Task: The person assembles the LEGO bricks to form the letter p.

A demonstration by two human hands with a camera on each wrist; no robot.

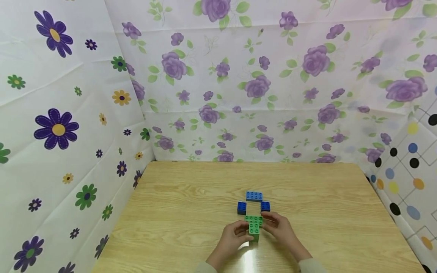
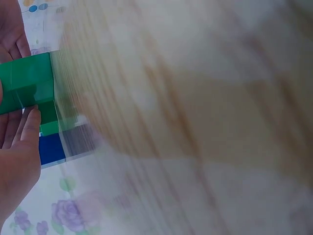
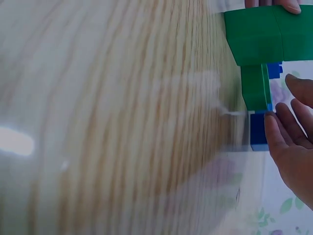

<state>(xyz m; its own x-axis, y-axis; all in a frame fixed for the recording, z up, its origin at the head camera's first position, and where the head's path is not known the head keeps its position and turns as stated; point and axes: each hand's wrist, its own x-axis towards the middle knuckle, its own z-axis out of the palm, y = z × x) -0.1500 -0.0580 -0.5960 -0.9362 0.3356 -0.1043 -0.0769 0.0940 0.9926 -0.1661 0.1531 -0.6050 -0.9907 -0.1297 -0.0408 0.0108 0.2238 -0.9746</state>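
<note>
Green toy building bricks stand on the table in a T shape, a crosswise one at the far end and a taller lengthwise part nearer me. My left hand pinches the near part, thumb at its front and fingers along its left side. On the other side my right hand has its fingertips right at the crosswise brick's right end, thumb and fingers spread apart. In the right wrist view the green bricks show their smooth sides, with the right fingers close by.
Beyond the green bricks lie a light blue long brick and two dark blue bricks, one left and one right. The wooden table is bordered by flower-print cloth at the back and left, and dotted cloth at right.
</note>
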